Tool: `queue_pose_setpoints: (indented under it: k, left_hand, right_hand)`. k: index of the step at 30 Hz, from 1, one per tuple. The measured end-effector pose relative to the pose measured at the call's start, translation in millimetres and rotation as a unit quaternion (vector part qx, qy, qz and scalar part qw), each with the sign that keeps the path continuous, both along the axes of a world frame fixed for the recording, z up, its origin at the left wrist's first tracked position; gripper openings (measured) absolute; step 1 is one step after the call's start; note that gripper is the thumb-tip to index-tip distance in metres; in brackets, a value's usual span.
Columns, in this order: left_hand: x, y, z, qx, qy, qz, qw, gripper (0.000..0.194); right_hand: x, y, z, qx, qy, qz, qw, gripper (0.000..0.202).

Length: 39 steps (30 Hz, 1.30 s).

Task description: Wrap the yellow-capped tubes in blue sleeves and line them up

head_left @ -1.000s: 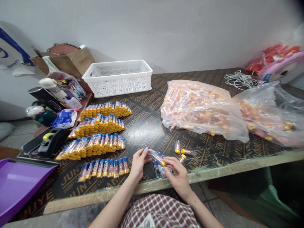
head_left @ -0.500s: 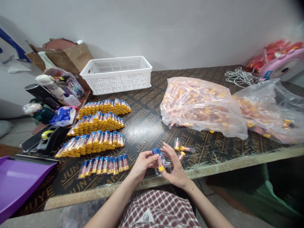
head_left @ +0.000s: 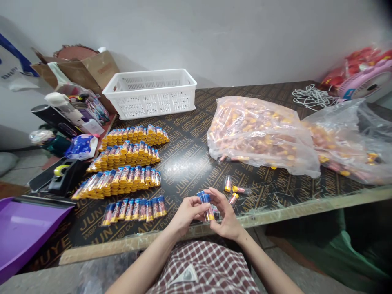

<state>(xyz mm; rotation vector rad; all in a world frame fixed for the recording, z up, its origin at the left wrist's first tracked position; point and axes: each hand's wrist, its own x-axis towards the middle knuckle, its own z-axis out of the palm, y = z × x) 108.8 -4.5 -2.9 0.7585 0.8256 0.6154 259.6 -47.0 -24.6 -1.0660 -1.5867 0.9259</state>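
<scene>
Between my hands, over the table's front edge, is a small clear tube [head_left: 206, 206] with a blue cap and a yellow base. My left hand [head_left: 187, 213] pinches it from the left side. From the other side, my right hand [head_left: 226, 216] closes around it, fingertips at the blue cap and thumb near the yellow end. A few loose yellow-ended tubes [head_left: 233, 199] lie just beyond my right hand. Something small and clear under my hands is mostly hidden. To the left, capped tubes [head_left: 134, 209] lie in a row, with stacked rows [head_left: 122, 179] behind them.
A white plastic basket [head_left: 156, 100] stands against the wall. Translucent bags [head_left: 260, 134] full of yellow-ended tubes lie at the right, near a white cable [head_left: 314, 98] and a pink fan [head_left: 364, 83]. A tape dispenser [head_left: 65, 179] and a purple dustpan [head_left: 29, 232] are at the left.
The fingers of my right hand have come in from a spread position to touch the tube. My left hand still holds it, now turned a little more upright.
</scene>
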Motion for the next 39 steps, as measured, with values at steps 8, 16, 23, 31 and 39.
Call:
queue_pose_setpoints:
  k: [8,16,23,31,39]
  left_hand:
    - [3,-1,4.5,-0.003,0.004,0.001,1.0,0.037]
    - [-31,9,-9.9,0.277,0.397,0.063,0.873,0.02]
    - [-75,9,-24.0,0.466,0.695,0.064,0.544,0.025]
    - [-41,11,-23.6,0.506,0.585,0.004,0.634,0.025]
    - [1,16,-42.4,0.452,0.479,-0.077,0.749,0.008]
  right_hand:
    - [-2,0,-0.6,0.003,0.026,0.005,1.0,0.08]
    - [23,12,4.5,0.008,-0.101,-0.045,0.994,0.085]
    - [77,50,-20.2,0.018,-0.322,-0.292,0.9,0.041]
    - [77,64,-38.1,-0.007,-0.432,-0.27,0.86,0.046]
    - [65,51,-19.9,-0.014,-0.339,-0.253,0.906,0.042]
